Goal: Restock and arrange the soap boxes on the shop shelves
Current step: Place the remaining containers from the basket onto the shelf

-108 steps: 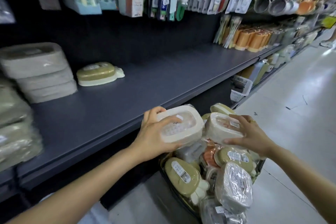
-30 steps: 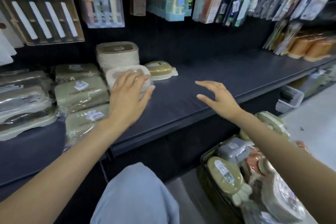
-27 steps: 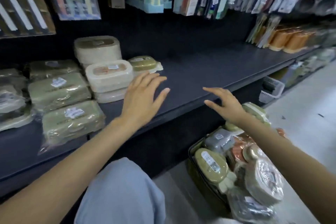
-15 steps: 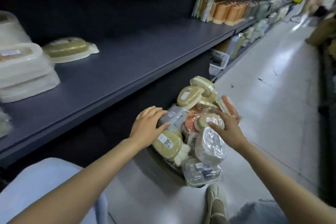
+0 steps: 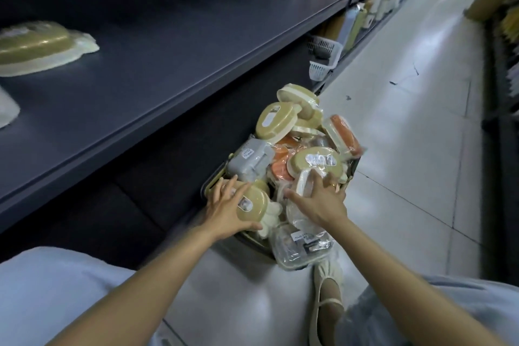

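A: Shelf (image 5: 174, 45) is dark and long, with one green soap box (image 5: 36, 48) lying on it at the far left.

B: And the rest of the boxes?

A: Piled in the basket (image 5: 216, 180) on the floor, below the shelf edge.

B: The hands?

A: Left hand (image 5: 227, 211) grips a green box (image 5: 251, 203) at the near side of the pile, thumb under it. Right hand (image 5: 320, 201) lies with spread fingers on a clear-wrapped box (image 5: 304, 181); I cannot tell if it grips.
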